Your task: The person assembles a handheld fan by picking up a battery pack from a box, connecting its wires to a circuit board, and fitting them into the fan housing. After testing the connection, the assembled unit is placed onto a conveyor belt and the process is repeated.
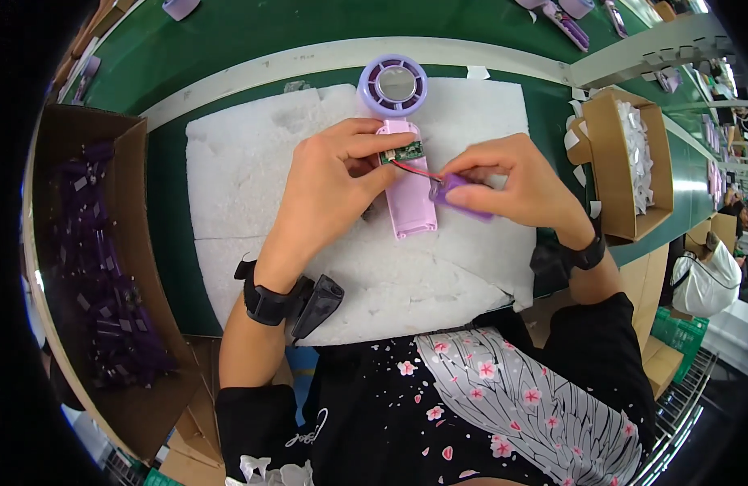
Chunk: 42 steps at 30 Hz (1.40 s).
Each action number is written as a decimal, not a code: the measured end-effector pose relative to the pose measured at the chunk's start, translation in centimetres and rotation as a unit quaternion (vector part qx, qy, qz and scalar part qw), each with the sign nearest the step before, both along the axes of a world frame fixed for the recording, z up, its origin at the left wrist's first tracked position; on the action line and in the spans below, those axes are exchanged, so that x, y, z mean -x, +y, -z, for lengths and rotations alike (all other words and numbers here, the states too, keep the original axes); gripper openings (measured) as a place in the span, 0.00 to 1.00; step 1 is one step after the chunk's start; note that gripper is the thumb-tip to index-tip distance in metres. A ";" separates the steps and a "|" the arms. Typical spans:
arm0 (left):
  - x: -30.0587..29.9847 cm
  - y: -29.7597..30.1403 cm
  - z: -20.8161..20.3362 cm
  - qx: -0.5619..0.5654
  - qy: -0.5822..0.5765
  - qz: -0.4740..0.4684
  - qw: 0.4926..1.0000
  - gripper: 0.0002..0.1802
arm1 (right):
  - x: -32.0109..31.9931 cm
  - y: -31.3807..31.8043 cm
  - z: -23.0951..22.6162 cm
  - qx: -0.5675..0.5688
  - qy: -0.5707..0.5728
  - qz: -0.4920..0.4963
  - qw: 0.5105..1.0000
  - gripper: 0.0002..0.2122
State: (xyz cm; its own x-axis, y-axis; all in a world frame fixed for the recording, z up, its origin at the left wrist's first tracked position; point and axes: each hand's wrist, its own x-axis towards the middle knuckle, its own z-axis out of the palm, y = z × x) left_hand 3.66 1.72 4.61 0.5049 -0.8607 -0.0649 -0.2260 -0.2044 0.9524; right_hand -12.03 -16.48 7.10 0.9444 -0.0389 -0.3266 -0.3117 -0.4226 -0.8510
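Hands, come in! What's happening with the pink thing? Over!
Left hand gripping pink casing. Right hand pinching purple block at casing's right edge. Red and black wires crossing casing; nothing else seen blocking.

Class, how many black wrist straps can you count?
2: a left strap at the wrist of the left hand; a right strap at the wrist of the right hand.

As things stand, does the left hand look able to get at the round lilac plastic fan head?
Likely yes: the left hand, on the pale pink plastic handle, is close to the round lilac plastic fan head, with nothing visible in between.
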 end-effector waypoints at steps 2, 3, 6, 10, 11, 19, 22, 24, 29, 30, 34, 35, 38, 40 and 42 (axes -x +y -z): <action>0.1 -0.1 -0.3 -0.012 -0.043 0.008 0.999 0.20 | 0.4 -0.3 -0.2 -0.098 0.102 0.020 0.990 0.22; 0.1 -0.1 -0.5 -0.017 -0.040 0.009 0.999 0.20 | 0.6 -0.3 -0.2 -0.187 0.086 0.030 0.978 0.25; 0.0 -0.2 -1.0 -0.010 -0.089 0.023 0.996 0.20 | 1.2 -0.3 0.1 -0.361 0.054 0.051 0.930 0.31; 0.1 -0.1 -1.1 0.004 -0.114 0.023 0.993 0.19 | 1.5 -0.1 0.3 -0.465 -0.017 -0.035 0.884 0.39; 0.2 -0.1 -1.1 0.003 -0.113 0.023 0.993 0.19 | 1.5 -0.1 -0.1 -0.443 0.006 -0.020 0.896 0.39; 0.5 -0.1 -1.1 0.009 -0.171 0.019 0.985 0.19 | 1.3 -0.1 0.0 -0.123 -0.132 -0.065 0.981 0.37; 0.5 0.0 -0.9 0.023 -0.183 0.021 0.983 0.18 | 1.1 0.3 -0.2 -0.056 -0.165 -0.088 0.981 0.36; 0.4 -0.1 -0.8 0.027 -0.184 0.025 0.982 0.17 | 1.0 1.0 -0.2 -0.027 -0.165 -0.059 0.984 0.35; 0.1 -0.2 -1.5 -0.003 -0.169 0.052 0.984 0.18 | 0.6 2.2 0.9 0.059 -0.224 -0.032 0.972 0.33; 0.0 -0.2 -1.7 -0.022 -0.159 0.062 0.985 0.18 | 0.6 2.3 1.0 0.058 -0.222 -0.033 0.973 0.33; -0.1 -0.3 -1.9 -0.009 -0.185 0.085 0.979 0.18 | 0.5 2.8 1.1 0.120 -0.257 -0.048 0.958 0.30; -0.1 -0.2 -2.0 -0.011 -0.184 0.084 0.979 0.18 | 0.5 3.1 1.0 0.129 -0.260 -0.039 0.956 0.29; -0.2 -0.3 -2.3 -0.025 -0.179 0.094 0.979 0.18 | 0.7 3.7 0.6 0.148 -0.266 -0.021 0.952 0.26; -0.3 -0.3 -2.3 -0.025 -0.181 0.097 0.978 0.18 | 1.0 4.0 0.5 0.138 -0.260 -0.004 0.956 0.24; -0.3 -0.3 -2.3 -0.026 -0.183 0.103 0.977 0.18 | 1.1 4.1 0.4 0.132 -0.258 0.005 0.957 0.23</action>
State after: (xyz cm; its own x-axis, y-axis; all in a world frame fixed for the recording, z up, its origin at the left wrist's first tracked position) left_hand 3.98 1.44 6.96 0.3194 -0.9468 0.0407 -0.5912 -0.1655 0.7894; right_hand -13.10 -12.39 6.74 0.9764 -0.0658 0.2057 0.1159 -0.6439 -0.7562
